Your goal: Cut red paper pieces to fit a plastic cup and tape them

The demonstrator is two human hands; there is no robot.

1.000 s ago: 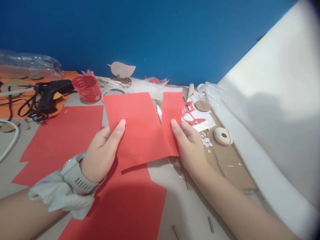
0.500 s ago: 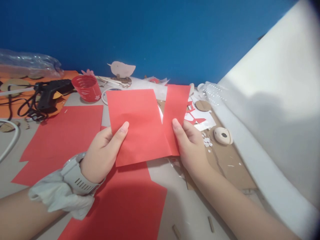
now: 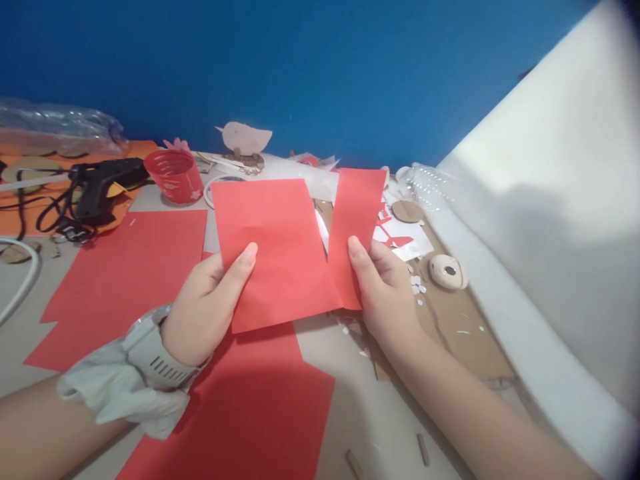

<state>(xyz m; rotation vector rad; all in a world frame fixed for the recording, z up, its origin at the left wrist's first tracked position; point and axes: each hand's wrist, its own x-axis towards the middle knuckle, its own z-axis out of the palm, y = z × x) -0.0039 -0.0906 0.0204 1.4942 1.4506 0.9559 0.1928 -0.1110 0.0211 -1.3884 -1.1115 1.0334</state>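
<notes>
A sheet of red paper [image 3: 280, 247] is held up between my two hands, split from its top edge down most of its height and still joined near the bottom. My left hand [image 3: 215, 293] pinches the wide left part, thumb in front and fingers hidden behind. On the narrow right strip, my right hand [image 3: 385, 287] has the same kind of grip. Beneath, more red paper [image 3: 260, 407] lies on the table, with another red sheet [image 3: 135, 260] to the left.
At left are a black glue gun [image 3: 105, 190] with its cord, a red cup [image 3: 175, 177] and a clear plastic bottle [image 3: 55, 127]. A paper bird [image 3: 245, 138] stands by the blue wall. On the right, a white craft punch [image 3: 447, 272] sits on cardboard [image 3: 470, 340] among paper scraps.
My right hand has moved slightly right with the narrow strip, and the gap between the two parts is wider and a little longer. My left hand has barely moved.
</notes>
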